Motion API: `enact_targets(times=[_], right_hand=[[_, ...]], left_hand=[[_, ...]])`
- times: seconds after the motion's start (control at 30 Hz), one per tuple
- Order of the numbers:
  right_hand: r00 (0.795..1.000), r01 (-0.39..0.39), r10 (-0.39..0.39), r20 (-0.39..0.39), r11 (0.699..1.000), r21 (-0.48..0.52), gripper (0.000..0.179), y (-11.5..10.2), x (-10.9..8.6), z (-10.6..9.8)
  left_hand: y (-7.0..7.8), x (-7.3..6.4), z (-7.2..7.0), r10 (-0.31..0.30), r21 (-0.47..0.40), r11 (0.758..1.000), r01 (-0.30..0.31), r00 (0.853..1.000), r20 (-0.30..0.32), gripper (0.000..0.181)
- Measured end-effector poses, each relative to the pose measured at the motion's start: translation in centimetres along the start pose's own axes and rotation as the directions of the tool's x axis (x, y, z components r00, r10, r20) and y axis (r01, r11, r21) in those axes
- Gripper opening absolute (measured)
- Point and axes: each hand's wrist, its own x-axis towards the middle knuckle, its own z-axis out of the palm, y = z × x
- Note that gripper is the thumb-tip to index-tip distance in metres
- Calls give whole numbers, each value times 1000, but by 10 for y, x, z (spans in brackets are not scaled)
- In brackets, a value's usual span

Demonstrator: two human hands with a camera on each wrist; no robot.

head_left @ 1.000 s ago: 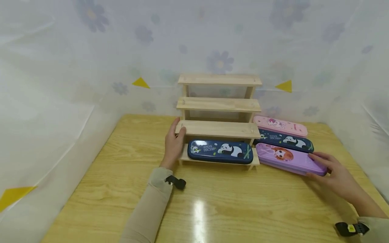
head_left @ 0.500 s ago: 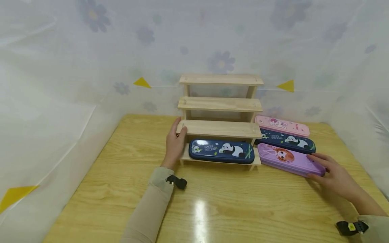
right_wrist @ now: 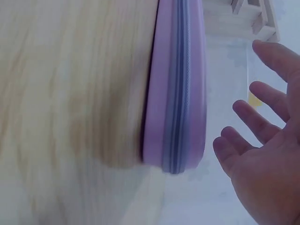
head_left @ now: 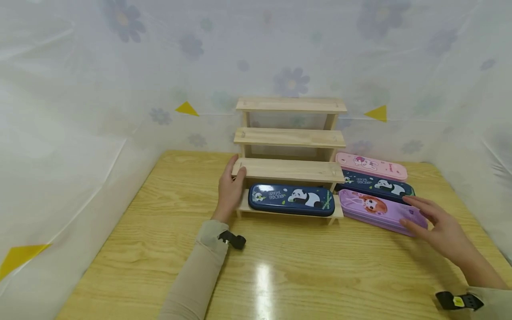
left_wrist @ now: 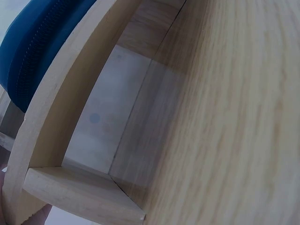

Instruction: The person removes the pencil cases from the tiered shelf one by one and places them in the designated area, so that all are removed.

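My left hand [head_left: 229, 191] holds the left end of a stepped wooden display shelf [head_left: 288, 169], its thumb on top of the second board from the bottom. On the lowest board lies a dark blue pencil case [head_left: 276, 201] with a panda print. A purple zipped pencil case [head_left: 360, 211] with a cartoon girl rests on the table right of the shelf. Over its right end hovers my right hand [head_left: 444, 233], fingers spread. The right wrist view shows those fingers [right_wrist: 258, 122] apart from the purple case [right_wrist: 180, 93].
Behind the purple case lie another dark blue panda pencil case [head_left: 360, 183] and a pink rabbit one [head_left: 372, 165], side by side. White flower-patterned sheeting [head_left: 216, 53] encloses the wood-grain table [head_left: 304, 275] at the back and sides.
The right hand has let go of the purple pencil case and lifted slightly, its fingers spreading. Earlier it slid the case slightly left. The left hand has kept its hold on the shelf.
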Motion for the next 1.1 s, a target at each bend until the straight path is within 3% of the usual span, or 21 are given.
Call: enact_targets(times=[0.3,0.57,0.87,1.1], right_hand=[[990,133,-129,-61,988,78,61,-33,15,15],[961,273,-264,-79,953,131,65,-66,33,34],[954,298,-300,-20,932,207,66,-83,47,58],[953,293,-303,17,934,206,64,-97,57,76]], left_hand=[[-3,0,0,-1,6,1000,1,1000,-2,53],[-4,0,-1,6,5,1000,-5,1000,-11,53],[-4,0,0,0,-4,1000,0,1000,-16,54],[-3,1,0,8,-16,1000,-8,1000,-13,55]])
